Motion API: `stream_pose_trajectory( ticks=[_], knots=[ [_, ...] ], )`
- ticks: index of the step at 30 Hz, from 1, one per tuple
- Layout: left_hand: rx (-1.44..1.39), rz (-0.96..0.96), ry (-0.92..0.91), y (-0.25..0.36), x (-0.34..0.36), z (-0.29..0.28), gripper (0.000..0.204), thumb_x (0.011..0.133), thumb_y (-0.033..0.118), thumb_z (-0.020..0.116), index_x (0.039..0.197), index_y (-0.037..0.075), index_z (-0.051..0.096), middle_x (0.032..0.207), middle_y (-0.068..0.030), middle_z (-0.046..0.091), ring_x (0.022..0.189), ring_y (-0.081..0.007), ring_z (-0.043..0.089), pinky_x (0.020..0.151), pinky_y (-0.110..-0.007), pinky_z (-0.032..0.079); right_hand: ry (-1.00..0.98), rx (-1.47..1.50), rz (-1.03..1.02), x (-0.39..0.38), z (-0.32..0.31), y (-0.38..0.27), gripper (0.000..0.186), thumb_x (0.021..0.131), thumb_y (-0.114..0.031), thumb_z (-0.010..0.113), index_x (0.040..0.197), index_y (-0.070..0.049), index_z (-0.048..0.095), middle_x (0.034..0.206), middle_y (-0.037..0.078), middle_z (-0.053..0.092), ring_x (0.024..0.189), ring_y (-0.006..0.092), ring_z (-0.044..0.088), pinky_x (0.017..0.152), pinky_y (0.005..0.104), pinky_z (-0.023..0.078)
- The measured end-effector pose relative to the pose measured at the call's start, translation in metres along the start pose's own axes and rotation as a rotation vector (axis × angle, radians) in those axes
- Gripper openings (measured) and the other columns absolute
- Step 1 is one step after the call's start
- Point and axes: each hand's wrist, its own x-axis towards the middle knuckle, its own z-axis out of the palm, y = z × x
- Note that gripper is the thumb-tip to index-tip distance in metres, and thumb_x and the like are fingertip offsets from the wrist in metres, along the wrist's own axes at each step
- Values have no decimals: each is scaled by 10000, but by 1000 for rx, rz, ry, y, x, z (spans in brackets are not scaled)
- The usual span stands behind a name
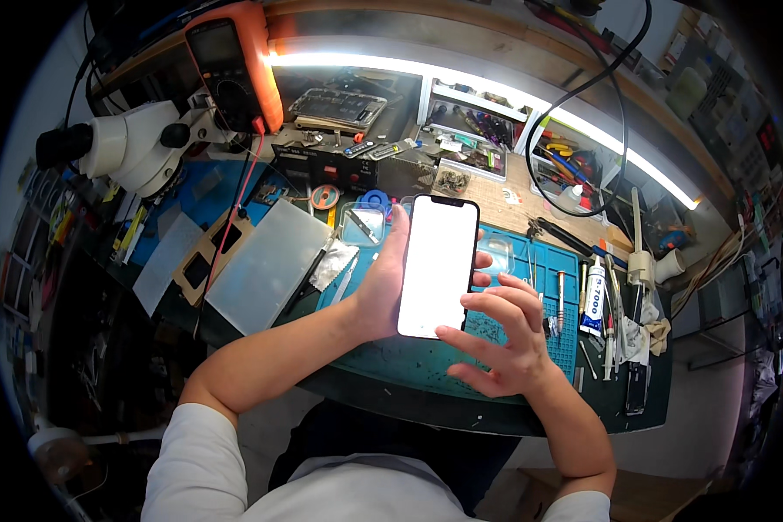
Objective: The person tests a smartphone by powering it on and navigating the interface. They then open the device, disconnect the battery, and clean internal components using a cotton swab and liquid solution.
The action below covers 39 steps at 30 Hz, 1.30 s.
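Note:
A smartphone (438, 265) with a lit, nearly all-white screen is held upright above the workbench. My left hand (381, 291) grips it from the left side, its fingertips showing past the right edge. My right hand (506, 341) hovers at the phone's lower right with fingers spread, a fingertip at or just over the screen's bottom corner; whether it touches I cannot tell. Beneath both hands lies a blue-green work mat (383, 358). Tweezers (532, 265) and a screwdriver (560, 291) rest on the mat to the right.
An orange multimeter (235, 70) and a white microscope (130, 143) stand at the far left. A translucent sheet (270, 265) lies left of my arm. On the right are a glue tube (592, 300), a syringe (609, 352) and pliers (565, 237). A black cable (622, 113) loops overhead.

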Motion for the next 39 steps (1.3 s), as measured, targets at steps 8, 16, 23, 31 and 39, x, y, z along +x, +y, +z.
stream_pose_trajectory(
  ticks=[8,16,23,31,39],
  knots=[
    [21,-8,16,1,-1,0,975,980,792,81,1504,38,408,1308,-164,602,1153,-275,643,1036,-433,523,7,-22,6,-1,-1,0,389,835,-455,771,1182,-281,760,1349,46,569,1246,249,499,1133,490,395],
    [-2,-34,34,-3,-1,2,982,975,800,86,1512,39,400,1321,-165,596,1197,-273,623,1056,-428,513,-51,-42,-7,0,7,-2,419,912,-592,659,1158,-279,790,1344,78,549,1274,264,454,1160,507,332],
    [26,-29,9,-10,1,1,916,995,772,107,1497,64,401,1315,-171,600,1204,-281,624,1040,-430,518,-104,-61,-17,5,9,-10,459,912,-634,629,1190,-299,774,1379,75,538,1267,261,451,1202,532,262],
    [26,-47,23,-7,-1,3,930,988,782,112,1508,64,395,1325,-177,594,1191,-291,629,1042,-438,525,-41,-105,-11,1,5,-11,437,916,-626,629,1175,-302,765,1366,52,549,1274,242,461,1198,530,265],
    [35,-3,42,1,0,1,962,986,785,82,1503,44,410,1296,-156,609,1163,-279,641,1021,-441,539,53,-144,16,-1,-1,-1,458,971,-605,569,1063,-223,804,1257,69,611,1171,248,540,1164,519,318]
  ],
)
